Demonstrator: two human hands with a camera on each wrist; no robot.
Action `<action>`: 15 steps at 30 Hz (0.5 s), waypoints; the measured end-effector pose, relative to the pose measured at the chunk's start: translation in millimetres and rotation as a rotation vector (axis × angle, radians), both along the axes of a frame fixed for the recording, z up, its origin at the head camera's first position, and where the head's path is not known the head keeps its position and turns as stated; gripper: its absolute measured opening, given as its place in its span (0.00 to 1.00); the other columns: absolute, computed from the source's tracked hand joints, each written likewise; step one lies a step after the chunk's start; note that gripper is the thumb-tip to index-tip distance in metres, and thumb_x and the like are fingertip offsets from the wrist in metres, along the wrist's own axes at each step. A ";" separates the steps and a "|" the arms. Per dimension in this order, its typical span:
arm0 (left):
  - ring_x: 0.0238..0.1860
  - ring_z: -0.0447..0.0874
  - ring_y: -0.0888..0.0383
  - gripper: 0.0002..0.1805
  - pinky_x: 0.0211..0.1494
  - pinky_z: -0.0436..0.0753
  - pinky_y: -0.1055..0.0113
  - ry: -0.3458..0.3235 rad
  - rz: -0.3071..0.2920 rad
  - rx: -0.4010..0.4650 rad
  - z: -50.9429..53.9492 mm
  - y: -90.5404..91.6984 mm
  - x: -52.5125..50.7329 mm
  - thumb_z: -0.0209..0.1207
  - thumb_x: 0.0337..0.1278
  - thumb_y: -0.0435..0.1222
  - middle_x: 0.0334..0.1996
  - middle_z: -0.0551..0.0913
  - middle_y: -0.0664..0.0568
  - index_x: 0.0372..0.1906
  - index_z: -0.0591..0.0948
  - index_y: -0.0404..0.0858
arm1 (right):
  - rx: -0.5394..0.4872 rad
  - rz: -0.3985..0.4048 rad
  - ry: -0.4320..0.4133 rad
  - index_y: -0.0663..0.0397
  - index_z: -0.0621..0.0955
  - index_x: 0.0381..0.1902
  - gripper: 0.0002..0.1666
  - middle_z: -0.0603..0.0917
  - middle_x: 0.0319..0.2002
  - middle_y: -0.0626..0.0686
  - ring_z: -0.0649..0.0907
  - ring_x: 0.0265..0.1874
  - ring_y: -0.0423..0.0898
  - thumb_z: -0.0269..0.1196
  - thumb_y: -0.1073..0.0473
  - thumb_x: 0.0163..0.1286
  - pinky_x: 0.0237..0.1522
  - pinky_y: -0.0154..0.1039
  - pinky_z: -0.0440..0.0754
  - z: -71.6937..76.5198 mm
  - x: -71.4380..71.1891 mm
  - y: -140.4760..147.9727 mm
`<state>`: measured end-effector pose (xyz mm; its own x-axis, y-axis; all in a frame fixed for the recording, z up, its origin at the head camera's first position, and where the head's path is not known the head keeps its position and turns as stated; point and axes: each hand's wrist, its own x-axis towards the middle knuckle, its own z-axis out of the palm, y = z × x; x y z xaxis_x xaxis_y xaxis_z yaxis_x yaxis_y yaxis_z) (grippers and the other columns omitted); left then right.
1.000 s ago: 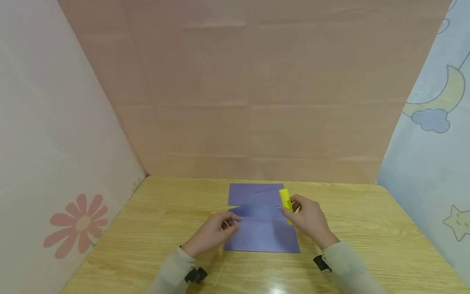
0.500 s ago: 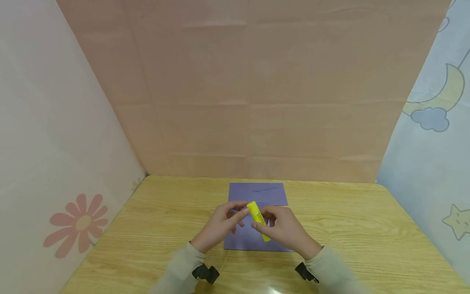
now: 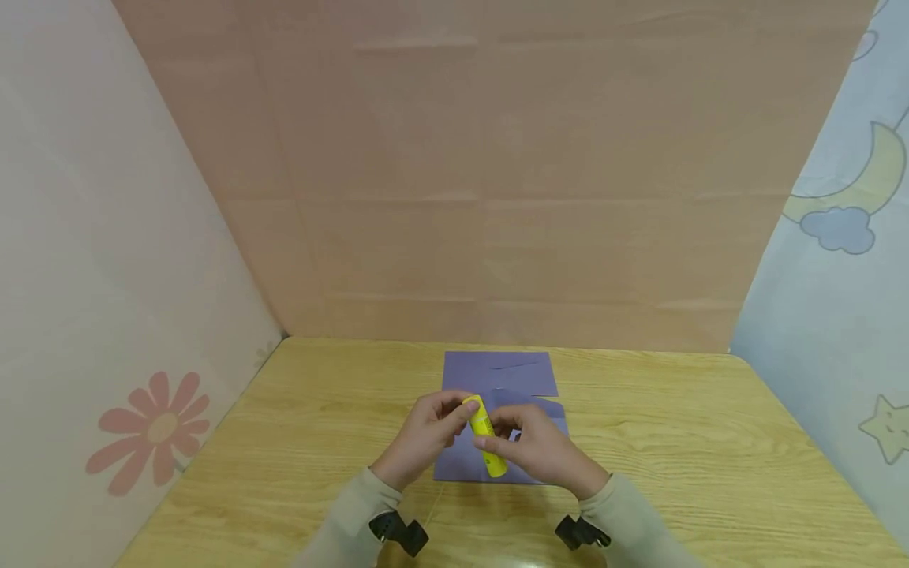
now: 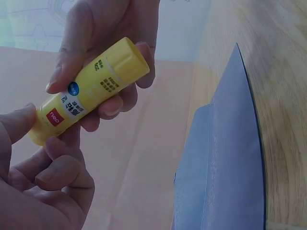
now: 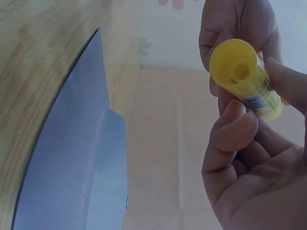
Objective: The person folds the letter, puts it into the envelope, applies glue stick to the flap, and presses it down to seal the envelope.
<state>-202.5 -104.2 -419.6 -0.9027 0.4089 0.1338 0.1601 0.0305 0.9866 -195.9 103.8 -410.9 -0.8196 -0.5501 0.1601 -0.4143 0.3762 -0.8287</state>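
Observation:
A yellow glue stick (image 3: 487, 444) is held tilted between both hands, above a purple envelope-like folded paper (image 3: 454, 465). My left hand (image 3: 424, 435) pinches its upper end between thumb and fingers. The right hand (image 3: 541, 451) grips the body lower down. In the left wrist view the printed label of the glue stick (image 4: 91, 88) faces the camera, with the left fingers at its ridged end. From the right wrist, the hollow bottom of the glue stick (image 5: 235, 62) shows. An angled flap (image 4: 192, 167) extends from the folded paper, which both hands partly hide.
A purple sheet (image 3: 465, 371) with a thin dark line on it lies behind the folded paper on the wooden table (image 3: 319, 426). A thin pale stick (image 3: 433, 505) lies nearer, partly hidden. A brown-pink backdrop (image 3: 483, 197) and patterned side panels stand around the table.
The right hand has brought the glue stick leftward and down from the paper's right side. The left hand has come to it and now pinches its upper end.

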 end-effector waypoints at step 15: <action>0.48 0.81 0.57 0.19 0.65 0.75 0.51 0.024 0.133 -0.022 -0.1 7.9 0.7 0.59 0.70 0.45 0.44 0.85 0.46 0.50 0.84 0.32 | 0.039 -0.190 -0.053 0.53 0.80 0.32 0.21 0.81 0.28 0.48 0.74 0.21 0.42 0.74 0.44 0.59 0.23 0.35 0.75 -9.6 -0.5 -6.3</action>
<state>-201.8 -96.4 -419.7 -0.9458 0.2890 0.1482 0.1765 0.0742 0.9815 -196.5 97.5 -420.4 -0.9159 -0.3899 0.0949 -0.2887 0.4760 -0.8307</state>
